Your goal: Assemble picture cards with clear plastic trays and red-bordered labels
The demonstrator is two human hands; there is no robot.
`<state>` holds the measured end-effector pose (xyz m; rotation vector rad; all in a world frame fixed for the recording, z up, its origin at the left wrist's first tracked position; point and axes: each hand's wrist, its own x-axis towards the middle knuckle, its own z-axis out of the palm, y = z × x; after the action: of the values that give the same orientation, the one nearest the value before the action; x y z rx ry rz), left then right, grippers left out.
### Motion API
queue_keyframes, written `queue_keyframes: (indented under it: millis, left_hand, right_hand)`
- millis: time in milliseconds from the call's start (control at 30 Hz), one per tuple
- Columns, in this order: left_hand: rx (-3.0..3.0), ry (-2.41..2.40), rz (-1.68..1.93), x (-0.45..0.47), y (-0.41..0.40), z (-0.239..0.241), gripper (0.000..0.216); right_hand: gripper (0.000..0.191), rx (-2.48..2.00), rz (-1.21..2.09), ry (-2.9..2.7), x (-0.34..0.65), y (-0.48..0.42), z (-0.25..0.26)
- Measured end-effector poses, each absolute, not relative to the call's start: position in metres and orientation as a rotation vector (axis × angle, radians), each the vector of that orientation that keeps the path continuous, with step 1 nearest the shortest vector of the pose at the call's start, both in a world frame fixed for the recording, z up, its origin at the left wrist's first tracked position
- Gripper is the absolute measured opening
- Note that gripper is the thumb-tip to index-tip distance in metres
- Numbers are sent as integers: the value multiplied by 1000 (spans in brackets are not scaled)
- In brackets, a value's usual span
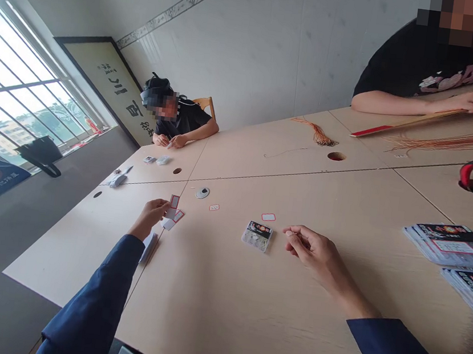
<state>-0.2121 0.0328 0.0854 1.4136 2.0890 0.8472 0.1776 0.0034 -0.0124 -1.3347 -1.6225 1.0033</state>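
My left hand [154, 216] is closed on a label slip [174, 202] with a red border, pinched between thumb and fingers. Just below and beside it another red-bordered label slip [174, 219] lies at an angle, and a stack of white slips [148, 248] is near my wrist. My right hand [308, 246] hovers to the right of a small clear plastic case [257, 236] with a black printed card and small pieces inside. Its fingers are curled together; anything between them is hidden. A red-edged label [268, 217] lies just behind the case.
Stacked clear cases [452, 245] stand at the right. Two people sit across the table [205, 288], one near bundled orange strands [317, 134]. A smaller red-edged label [214, 208], a round grommet [202, 193] and cable holes [336, 156] dot the tabletop.
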Motion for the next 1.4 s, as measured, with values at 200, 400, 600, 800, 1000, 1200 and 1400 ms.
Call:
queue_keyframes:
  millis: [200, 400, 600, 800, 1000, 1200, 1400]
  left_hand:
    - [1467, 1673, 919, -96, 4, 67, 34]
    - [1488, 1268, 880, -7, -14, 41, 28]
    - [1871, 1489, 798, -31, 0, 42, 18]
    - [1885, 2226, 602, -154, 29, 53, 35]
    - [1768, 2373, 399, -230, 28, 53, 58]
    - [1851, 2274, 320, -244, 32, 49, 30]
    - [1909, 2257, 293, -248, 37, 46, 18]
  right_hand:
    - [40, -1285, 1032, -1627, 172, -5, -2]
    - [38, -1101, 1140, -1642, 170, -7, 6]
    - [39, -1150, 1101, -1571, 175, -3, 4]
    - [41, -1233, 1092, -1532, 175, -3, 1]
    - [40, -1270, 1037, -1552, 174, -3, -3]
    - [40, -1295, 1016, -1582, 174, -2, -7]
    - [40, -1293, 1012, -1603, 175, 0, -11]
